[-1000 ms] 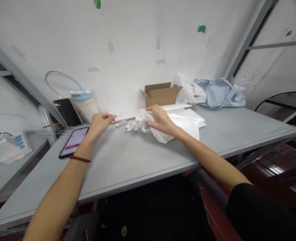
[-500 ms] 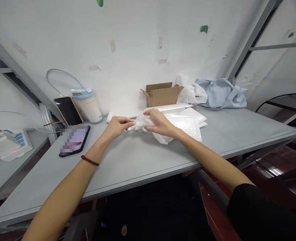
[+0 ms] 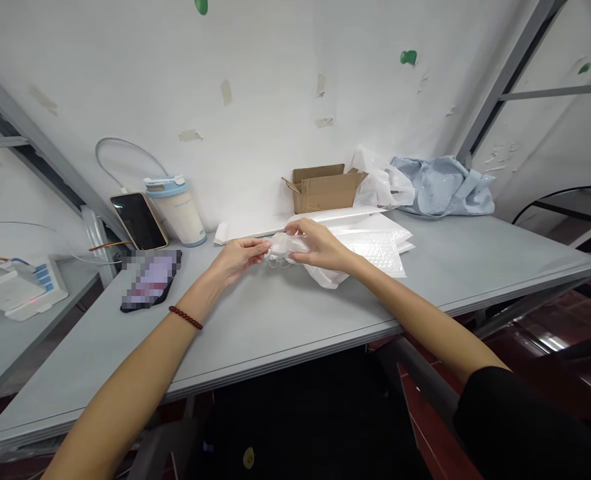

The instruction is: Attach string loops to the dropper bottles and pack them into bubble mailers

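Note:
A thin white plastic bag (image 3: 325,276) is bunched up above the middle of the table, with a thin white loop of string or cord (image 3: 278,261) hanging below its gathered end. My left hand (image 3: 236,259) pinches that end between thumb and fingertips, its palm side turned partly toward me. On the other side, my right hand (image 3: 320,247) grips the bag between thumb and curled fingers. What lies inside the bag, if anything, cannot be made out. White bubble mailers (image 3: 375,250) lie flat behind and to the right of the bag.
A cardboard box (image 3: 328,192), a white plastic bag (image 3: 383,183) and a light blue cloth bag (image 3: 440,187) sit along the wall. To the left are a lidded cup (image 3: 180,213), an upright phone (image 3: 138,220), a flat phone (image 3: 150,280) and a power strip (image 3: 40,287).
My left hand has shifted slightly right, closer to my right hand, and its wrist has turned. My right hand stays in place on the bag.

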Tool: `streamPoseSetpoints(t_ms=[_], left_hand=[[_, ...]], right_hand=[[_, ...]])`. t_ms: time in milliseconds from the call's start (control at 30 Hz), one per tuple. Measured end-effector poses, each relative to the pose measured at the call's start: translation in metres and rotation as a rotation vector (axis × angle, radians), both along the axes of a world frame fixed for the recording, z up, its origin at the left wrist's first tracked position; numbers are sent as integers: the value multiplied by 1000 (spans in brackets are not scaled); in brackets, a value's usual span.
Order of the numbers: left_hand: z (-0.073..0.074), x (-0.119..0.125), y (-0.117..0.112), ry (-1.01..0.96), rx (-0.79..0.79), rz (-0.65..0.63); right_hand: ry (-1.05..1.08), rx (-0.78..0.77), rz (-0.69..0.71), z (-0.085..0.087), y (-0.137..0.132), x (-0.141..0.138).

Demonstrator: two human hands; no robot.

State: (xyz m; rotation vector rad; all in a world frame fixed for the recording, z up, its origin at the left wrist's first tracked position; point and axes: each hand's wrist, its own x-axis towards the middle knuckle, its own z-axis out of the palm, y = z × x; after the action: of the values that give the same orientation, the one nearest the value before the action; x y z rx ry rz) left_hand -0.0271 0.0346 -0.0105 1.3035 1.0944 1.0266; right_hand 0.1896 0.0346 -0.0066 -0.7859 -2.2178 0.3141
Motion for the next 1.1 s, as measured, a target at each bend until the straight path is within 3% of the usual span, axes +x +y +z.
streamPoseSetpoints(t_ms=[133, 333, 433, 600, 767, 833, 967, 1100], left_hand=[[-7, 2, 2, 8, -59, -53], [-3, 8, -5, 69, -82, -144], [-2, 7, -4, 90, -21, -89], [3, -4, 2, 134, 142, 79], [9, -5, 0, 225, 271, 184], [7, -1, -4, 355, 403, 229], [3, 5, -11, 836, 853, 322], [4, 8, -17, 1111, 1030, 329]], right_hand=[[6, -8, 22, 0, 0, -1], [1, 15, 25, 0, -1, -1], [-83, 48, -23, 2, -3, -1], [-316, 81, -217, 7, -7, 3], [-276, 71, -255, 9, -6, 6], [-259, 66, -249, 9, -6, 5], [-263, 77, -260, 6, -5, 4], [-230, 88, -288, 4, -4, 3]])
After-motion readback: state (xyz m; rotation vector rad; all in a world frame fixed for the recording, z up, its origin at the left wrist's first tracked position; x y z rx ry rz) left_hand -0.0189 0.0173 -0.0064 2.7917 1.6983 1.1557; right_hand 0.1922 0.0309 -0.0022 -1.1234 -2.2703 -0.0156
